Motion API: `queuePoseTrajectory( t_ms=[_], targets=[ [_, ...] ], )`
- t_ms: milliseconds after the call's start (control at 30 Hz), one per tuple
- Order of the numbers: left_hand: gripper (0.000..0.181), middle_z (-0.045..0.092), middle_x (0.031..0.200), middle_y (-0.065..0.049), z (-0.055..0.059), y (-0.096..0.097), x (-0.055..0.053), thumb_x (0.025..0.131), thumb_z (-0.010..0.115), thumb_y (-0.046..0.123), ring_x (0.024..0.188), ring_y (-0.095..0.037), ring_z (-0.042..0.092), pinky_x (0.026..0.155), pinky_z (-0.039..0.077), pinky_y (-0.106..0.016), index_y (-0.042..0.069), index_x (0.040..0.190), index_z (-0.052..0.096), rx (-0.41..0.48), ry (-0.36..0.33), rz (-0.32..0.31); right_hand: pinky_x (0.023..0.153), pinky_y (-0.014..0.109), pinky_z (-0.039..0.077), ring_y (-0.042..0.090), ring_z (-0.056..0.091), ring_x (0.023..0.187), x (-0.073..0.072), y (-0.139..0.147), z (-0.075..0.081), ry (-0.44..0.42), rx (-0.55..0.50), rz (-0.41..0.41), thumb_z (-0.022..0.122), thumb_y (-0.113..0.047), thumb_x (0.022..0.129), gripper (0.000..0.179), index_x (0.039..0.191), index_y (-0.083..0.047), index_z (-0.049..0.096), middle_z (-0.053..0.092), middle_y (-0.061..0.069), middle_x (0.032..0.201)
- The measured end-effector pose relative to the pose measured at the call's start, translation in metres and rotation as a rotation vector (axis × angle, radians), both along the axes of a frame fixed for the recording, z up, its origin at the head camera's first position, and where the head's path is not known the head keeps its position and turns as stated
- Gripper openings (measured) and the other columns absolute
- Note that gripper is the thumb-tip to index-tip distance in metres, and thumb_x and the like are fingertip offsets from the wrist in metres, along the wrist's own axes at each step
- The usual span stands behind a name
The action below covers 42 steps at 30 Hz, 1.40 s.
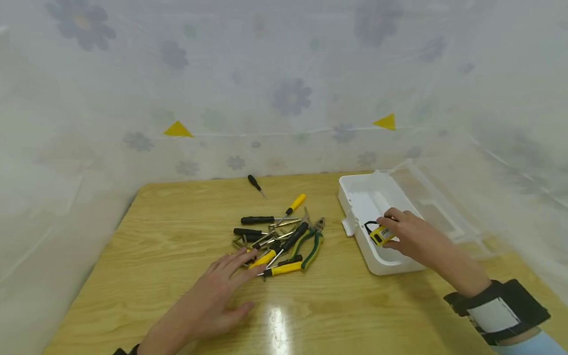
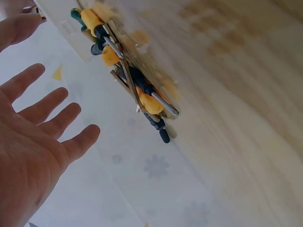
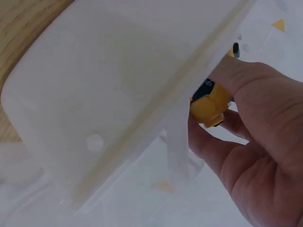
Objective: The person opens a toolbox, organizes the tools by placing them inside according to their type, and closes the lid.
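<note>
My right hand (image 1: 410, 234) grips a yellow tape measure (image 1: 381, 235) with a black strap, over the near half of a white plastic box (image 1: 390, 267). In the right wrist view, thumb and fingers pinch the tape measure (image 3: 210, 105) just beyond the box wall (image 3: 94, 75). My left hand (image 1: 217, 291) is spread with straight fingers at the near left of a heap of tools; its fingertips overlap the heap in the head view. The heap has yellow and black screwdrivers (image 1: 286, 268), brass-coloured hex keys (image 1: 284, 224) and green-handled pliers (image 1: 314, 249). The left wrist view shows the left palm (image 2: 28, 151) holding nothing.
The box's clear lid (image 1: 439, 212) hangs open on the right, and its white latch (image 1: 348, 227) sticks out on the left. A small black screwdriver (image 1: 254, 182) lies near the table's back edge. Flower-patterned sheeting (image 1: 266, 98) surrounds the wooden table (image 1: 146, 246).
</note>
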<state>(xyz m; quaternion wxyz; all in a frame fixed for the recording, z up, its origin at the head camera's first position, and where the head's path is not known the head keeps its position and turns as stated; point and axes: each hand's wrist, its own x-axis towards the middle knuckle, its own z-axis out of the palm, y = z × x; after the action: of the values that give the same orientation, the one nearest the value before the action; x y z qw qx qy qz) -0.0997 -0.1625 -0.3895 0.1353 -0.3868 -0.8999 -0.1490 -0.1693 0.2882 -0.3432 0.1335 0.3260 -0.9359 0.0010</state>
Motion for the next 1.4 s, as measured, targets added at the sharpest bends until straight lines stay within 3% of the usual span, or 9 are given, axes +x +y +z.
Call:
queuePoseTrajectory(
  t_ms=[233,367,500,700,867,967,1100,1267,1400],
  targets=[
    [0.071,0.048,0.158,-0.006,0.001,0.002,-0.003,0.084,0.078,0.036,0.141,-0.031,0.051,0.108,0.049,-0.054,0.025,0.149,0.053,-0.004,0.001,-0.006,0.057,0.027,0.049,0.013,0.054,0.066,-0.002,0.004,-0.002,-0.110,0.063,-0.057,0.088,-0.006,0.075,0.029,0.096,-0.004,0.068,0.055,0.002,0.085],
    [0.069,0.049,0.156,-0.007,0.000,0.002,-0.006,0.085,0.077,0.035,0.139,-0.030,0.053,0.106,0.051,-0.053,0.025,0.149,0.053,-0.008,-0.008,-0.006,0.054,0.027,0.048,0.016,0.054,0.066,-0.005,0.004,-0.005,-0.027,0.100,-0.021,0.080,0.002,0.081,0.019,0.094,-0.004,0.068,0.056,0.007,0.085],
    [0.066,0.050,0.156,-0.006,0.003,0.003,-0.012,0.087,0.076,0.033,0.139,-0.030,0.053,0.104,0.052,-0.054,0.022,0.148,0.054,-0.011,-0.042,-0.008,0.056,0.033,0.054,0.029,0.062,0.078,-0.008,0.002,-0.005,0.085,0.115,-0.026,0.078,0.010,0.077,0.031,0.105,0.000,0.070,0.061,0.018,0.101],
    [0.054,0.058,0.147,-0.010,0.005,0.003,-0.033,0.089,0.077,0.025,0.130,-0.030,0.060,0.095,0.057,-0.052,0.018,0.141,0.062,0.020,-0.048,-0.009,0.055,0.033,0.056,0.033,0.066,0.087,-0.003,-0.001,-0.004,0.147,0.047,-0.010,0.080,0.008,0.074,0.032,0.103,-0.003,0.071,0.064,0.017,0.103],
    [0.045,0.061,0.143,-0.015,0.005,0.006,-0.063,0.094,0.073,0.024,0.121,-0.033,0.065,0.093,0.057,-0.053,0.012,0.136,0.066,0.045,-0.077,0.022,0.051,0.030,0.054,0.024,0.066,0.076,0.008,-0.007,-0.009,0.233,-0.076,0.084,0.086,0.001,0.069,0.031,0.095,-0.007,0.072,0.066,0.010,0.094],
    [0.049,0.056,0.147,-0.019,0.006,0.009,-0.087,0.096,0.071,0.026,0.124,-0.040,0.063,0.094,0.055,-0.060,0.010,0.142,0.060,-0.022,-0.126,0.103,0.048,0.028,0.050,0.018,0.062,0.067,0.013,-0.015,-0.012,0.276,-0.136,0.145,0.073,-0.015,0.093,0.007,0.094,-0.008,0.072,0.065,0.007,0.090],
    [0.054,0.047,0.155,-0.023,0.008,0.014,-0.133,0.100,0.065,0.024,0.130,-0.048,0.056,0.097,0.050,-0.068,0.007,0.149,0.051,-0.130,-0.200,0.214,0.050,0.029,0.052,0.015,0.061,0.067,0.023,-0.029,-0.016,0.319,-0.158,0.185,0.032,-0.036,0.110,0.051,0.092,-0.010,0.071,0.065,0.004,0.088],
    [0.053,0.037,0.162,-0.023,0.005,0.028,-0.194,0.106,0.051,0.020,0.133,-0.048,0.053,0.090,0.055,-0.057,0.005,0.156,0.041,-0.193,-0.243,0.230,0.057,0.032,0.055,0.017,0.065,0.074,0.035,-0.045,-0.022,0.288,-0.152,0.198,0.026,-0.040,0.111,0.055,0.094,-0.013,0.070,0.066,0.002,0.092],
    [0.053,0.028,0.167,-0.020,-0.002,0.036,-0.221,0.107,0.046,0.014,0.138,-0.046,0.050,0.086,0.056,-0.053,0.007,0.158,0.037,-0.292,-0.286,0.214,0.064,0.034,0.057,0.018,0.066,0.081,0.039,-0.054,-0.026,0.245,-0.133,0.203,0.025,-0.040,0.111,0.053,0.098,-0.014,0.069,0.067,0.002,0.096]
  ],
)
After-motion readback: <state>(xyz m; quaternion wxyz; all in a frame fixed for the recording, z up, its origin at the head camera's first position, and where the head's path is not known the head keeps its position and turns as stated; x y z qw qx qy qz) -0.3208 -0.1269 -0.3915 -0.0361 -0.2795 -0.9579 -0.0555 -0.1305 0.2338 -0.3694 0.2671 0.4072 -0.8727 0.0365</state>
